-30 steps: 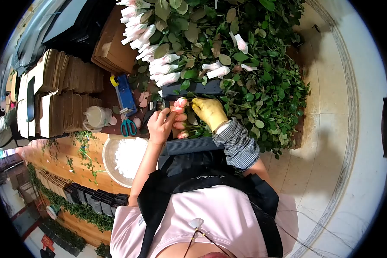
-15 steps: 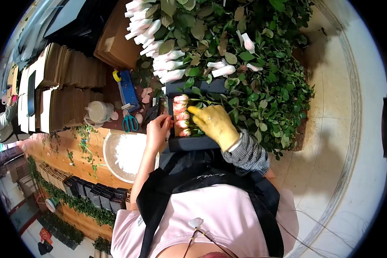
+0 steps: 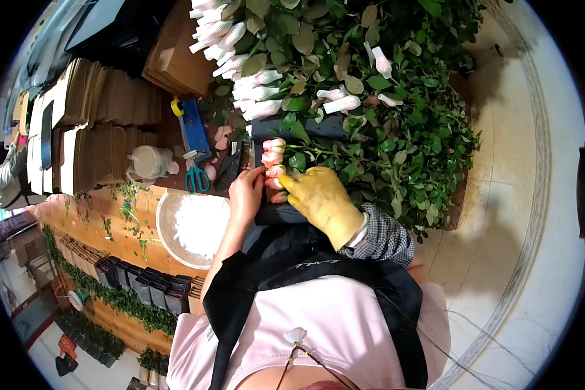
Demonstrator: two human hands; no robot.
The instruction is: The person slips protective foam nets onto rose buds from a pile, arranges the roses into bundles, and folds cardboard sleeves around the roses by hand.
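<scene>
A short column of pink roses (image 3: 273, 151) lies across a dark ribbed black holder (image 3: 281, 214), with the blooms to the left and leafy stems running right. My bare left hand (image 3: 245, 195) comes in from the left, its bent fingertips closed at the edge of one of the middle blooms. On my right hand (image 3: 322, 203) is a stained yellow glove; its thumb and forefinger close around that rose just below the bloom. The glove partly hides the lower roses and their stems.
Leafy stems (image 3: 396, 143) pile up on the right, with white-netted blooms (image 3: 259, 92) at upper left. Teal scissors (image 3: 197, 179), a blue tape dispenser (image 3: 192, 127) and a plastic cup (image 3: 151, 162) lie left. A basin (image 3: 198, 227) holds white pieces. Cardboard stacks (image 3: 91, 156) stand farther left.
My left hand has moved right and up, onto the blooms. My gloved right hand has shifted slightly down and left, with its fingers now against a middle rose.
</scene>
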